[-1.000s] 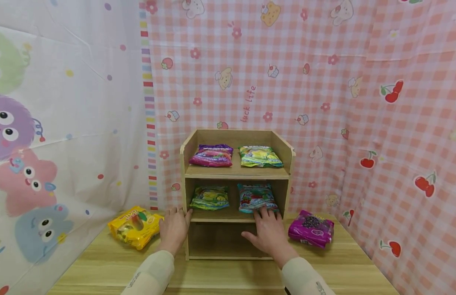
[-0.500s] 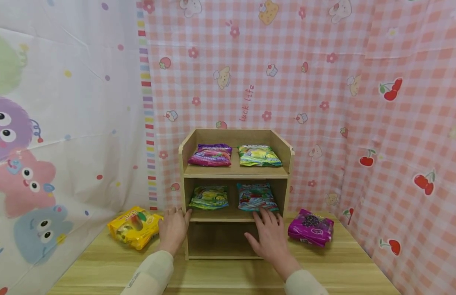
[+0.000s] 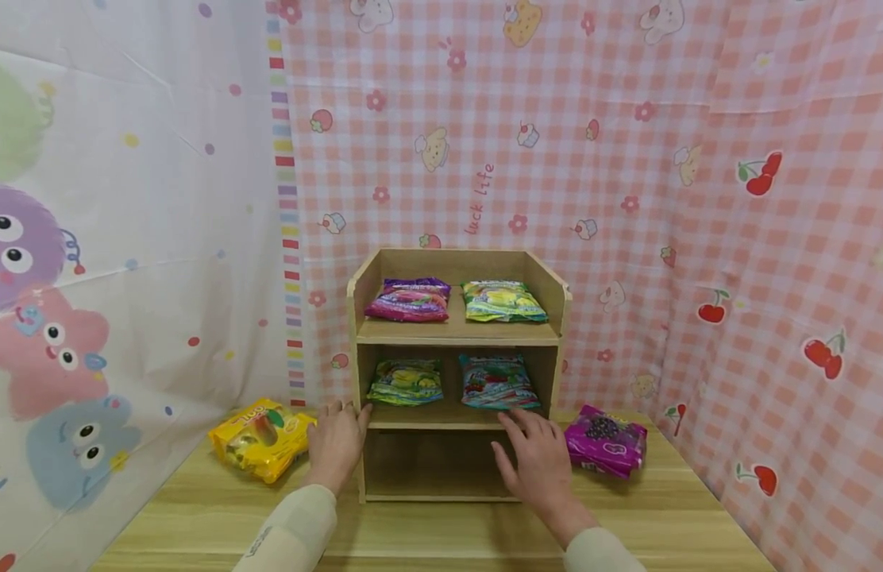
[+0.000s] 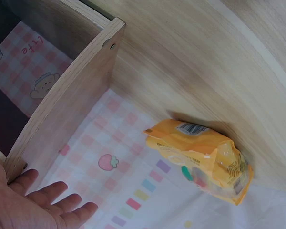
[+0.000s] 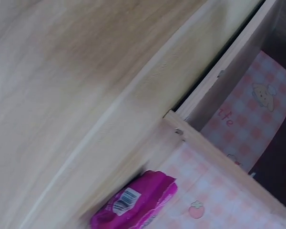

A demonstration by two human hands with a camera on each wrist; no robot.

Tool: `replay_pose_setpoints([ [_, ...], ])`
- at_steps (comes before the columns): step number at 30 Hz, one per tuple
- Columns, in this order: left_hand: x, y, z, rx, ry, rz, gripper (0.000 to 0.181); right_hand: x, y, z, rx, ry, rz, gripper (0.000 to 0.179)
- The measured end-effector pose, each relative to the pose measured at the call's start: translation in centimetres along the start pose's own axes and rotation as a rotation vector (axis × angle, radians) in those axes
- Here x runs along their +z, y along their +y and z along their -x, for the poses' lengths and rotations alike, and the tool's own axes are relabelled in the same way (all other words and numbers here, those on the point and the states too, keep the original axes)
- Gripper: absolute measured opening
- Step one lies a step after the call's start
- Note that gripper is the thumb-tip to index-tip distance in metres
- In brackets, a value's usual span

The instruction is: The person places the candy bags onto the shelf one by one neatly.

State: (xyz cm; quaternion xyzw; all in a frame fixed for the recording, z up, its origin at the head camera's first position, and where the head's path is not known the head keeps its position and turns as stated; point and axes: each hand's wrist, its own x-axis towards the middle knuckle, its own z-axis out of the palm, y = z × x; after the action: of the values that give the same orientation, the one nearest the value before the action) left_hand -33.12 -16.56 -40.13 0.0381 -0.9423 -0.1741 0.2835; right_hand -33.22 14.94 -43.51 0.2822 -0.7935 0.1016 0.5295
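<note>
My left hand [image 3: 336,445] touches the left side panel of a small wooden shelf unit [image 3: 459,342], its fingers extended along the outside. In the left wrist view those fingers [image 4: 52,200] look loosely spread and hold nothing. My right hand [image 3: 541,461] is in front of the unit's right side, fingertips at the middle shelf's front edge, just below a teal packet with red fruit [image 3: 497,383]. Left of that packet lies a green-yellow one [image 3: 406,383]. The top shelf bears a pink-purple packet [image 3: 409,301] and a yellow-green packet [image 3: 503,302].
A yellow bag [image 3: 261,439] lies on the wooden table [image 3: 427,540] left of my left hand. The purple bag [image 3: 607,442] with a blackberry picture is right of the unit, partly behind my right hand. Patterned cloth [image 3: 484,119] hangs behind and at both sides.
My right hand has drawn back from the teal packet and shifted right, now overlapping the purple bag's left edge. The left hand stays at the side panel.
</note>
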Motion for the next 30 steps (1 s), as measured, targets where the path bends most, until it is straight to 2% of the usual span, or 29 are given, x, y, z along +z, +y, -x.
replay_pose_setpoints([
  [9, -0.1, 0.2, -0.1, -0.007, -0.019, 0.002, 0.048, -0.4, 2.1, 0.8, -0.004, 0.268, -0.005, 0.034],
  [13, -0.2, 0.2, -0.1, -0.006, -0.019, 0.005, 0.048, -0.7, 3.3, 1.1, 0.027, 0.323, 0.005, 0.026],
  [23, -0.5, 0.3, 0.2, -0.016, -0.025, 0.005, 0.047, -1.0, 5.9, 2.4, 0.117, 0.312, 0.043, 0.027],
  [30, -0.3, 0.2, 0.1, -0.007, -0.013, 0.006, 0.046, -1.6, 7.4, 3.4, 0.185, 0.219, 0.054, 0.027],
])
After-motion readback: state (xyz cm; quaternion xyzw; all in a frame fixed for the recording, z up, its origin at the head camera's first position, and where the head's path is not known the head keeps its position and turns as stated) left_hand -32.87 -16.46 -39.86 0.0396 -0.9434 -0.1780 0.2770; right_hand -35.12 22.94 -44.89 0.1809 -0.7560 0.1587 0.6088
